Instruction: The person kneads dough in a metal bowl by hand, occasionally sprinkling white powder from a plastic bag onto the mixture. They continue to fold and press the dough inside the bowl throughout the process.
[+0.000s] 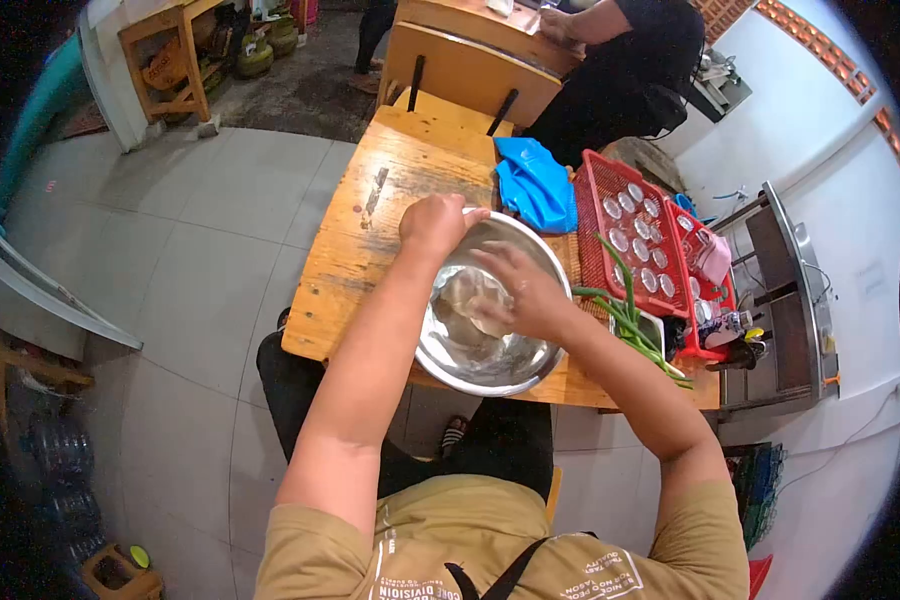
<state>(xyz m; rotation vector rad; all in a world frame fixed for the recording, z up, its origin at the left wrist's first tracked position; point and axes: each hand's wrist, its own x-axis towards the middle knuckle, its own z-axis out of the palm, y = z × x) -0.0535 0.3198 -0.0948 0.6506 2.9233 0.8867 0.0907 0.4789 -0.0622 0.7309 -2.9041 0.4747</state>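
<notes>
The left hand [435, 222] curls tight over the far rim of the steel bowl [490, 385] on the table [360, 230] — steadying it — while the right hand [518, 292], fingers spread, presses the pale wet mass [465, 295] inside.

Tally on the counter [360, 260]: one steel bowl [515, 365]; beside that bowl, two red trays [584, 215], one blue cloth [535, 182], one bunch of green onions [625, 312]

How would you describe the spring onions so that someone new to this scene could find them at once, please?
Start at the wooden table, where a steel bowl sits at the near edge and a red tray stands to its right. Between the two lie the spring onions. They are the only long, thin green stalks there, unlike the round shiny bowl and the gridded tray.
</notes>
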